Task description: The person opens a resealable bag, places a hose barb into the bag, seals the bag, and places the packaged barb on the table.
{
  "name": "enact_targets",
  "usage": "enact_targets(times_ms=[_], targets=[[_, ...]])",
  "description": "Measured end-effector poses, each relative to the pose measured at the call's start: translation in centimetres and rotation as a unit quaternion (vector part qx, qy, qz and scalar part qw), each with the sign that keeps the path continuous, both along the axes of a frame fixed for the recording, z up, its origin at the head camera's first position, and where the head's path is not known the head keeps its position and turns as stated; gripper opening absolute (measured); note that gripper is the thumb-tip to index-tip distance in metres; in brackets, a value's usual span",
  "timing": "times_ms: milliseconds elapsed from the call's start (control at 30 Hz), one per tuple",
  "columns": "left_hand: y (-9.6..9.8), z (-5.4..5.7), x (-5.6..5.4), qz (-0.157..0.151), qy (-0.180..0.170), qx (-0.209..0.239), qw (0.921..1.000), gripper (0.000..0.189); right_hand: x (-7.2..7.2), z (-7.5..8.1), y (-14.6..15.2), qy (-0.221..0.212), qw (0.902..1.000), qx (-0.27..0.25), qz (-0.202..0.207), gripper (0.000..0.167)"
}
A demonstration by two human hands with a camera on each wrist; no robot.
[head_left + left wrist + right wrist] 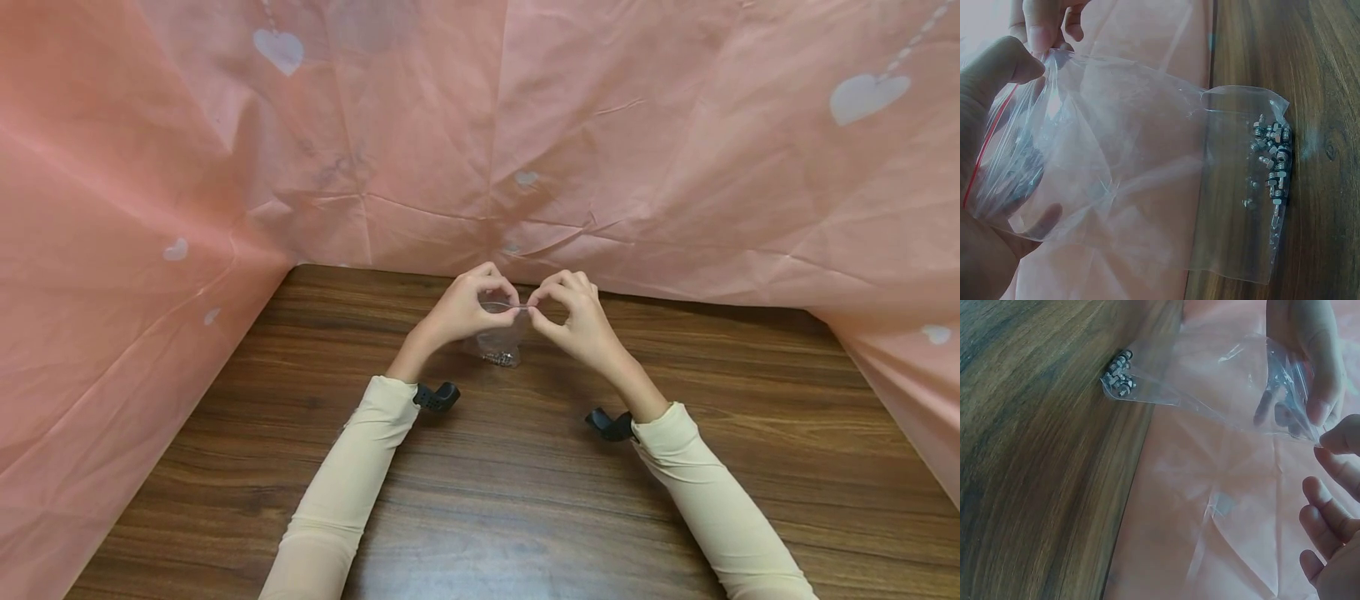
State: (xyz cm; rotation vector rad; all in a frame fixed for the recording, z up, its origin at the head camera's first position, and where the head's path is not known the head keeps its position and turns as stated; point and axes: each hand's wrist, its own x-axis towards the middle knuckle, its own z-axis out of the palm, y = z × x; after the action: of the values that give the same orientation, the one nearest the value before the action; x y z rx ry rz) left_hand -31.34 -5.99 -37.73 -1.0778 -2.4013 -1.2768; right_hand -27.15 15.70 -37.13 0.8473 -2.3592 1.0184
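Note:
A clear zip bag (pixel 1147 137) with a red line along its top hangs between the two hands. Small metal fittings (pixel 1277 159) lie heaped in its bottom, low over the wood. My left hand (pixel 465 308) pinches the bag's top edge between thumb and fingers, and the plastic bunches there. Right beside it, my right hand (pixel 573 321) pinches the corner of the same edge with thumb and index finger. Its other fingers (pixel 1322 519) are loosely bent and apart from the bag. Both sets of fingertips nearly meet in the head view.
The dark wooden table (pixel 480 483) reaches back to a pink cloth (pixel 420 125) with white hearts, which hangs behind and at both sides. Each wrist wears a black camera mount (pixel 438 397) below the cream sleeves (pixel 337 492).

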Motion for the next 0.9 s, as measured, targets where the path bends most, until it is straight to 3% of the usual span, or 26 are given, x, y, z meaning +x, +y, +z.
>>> enact_targets(times_ms=[900], targets=[[0.82, -0.26, 0.33, -0.008, -0.008, -0.002, 0.9999, 0.009, 0.26, -0.49, -0.77, -0.012, 0.9999, -0.003, -0.010, 0.007]])
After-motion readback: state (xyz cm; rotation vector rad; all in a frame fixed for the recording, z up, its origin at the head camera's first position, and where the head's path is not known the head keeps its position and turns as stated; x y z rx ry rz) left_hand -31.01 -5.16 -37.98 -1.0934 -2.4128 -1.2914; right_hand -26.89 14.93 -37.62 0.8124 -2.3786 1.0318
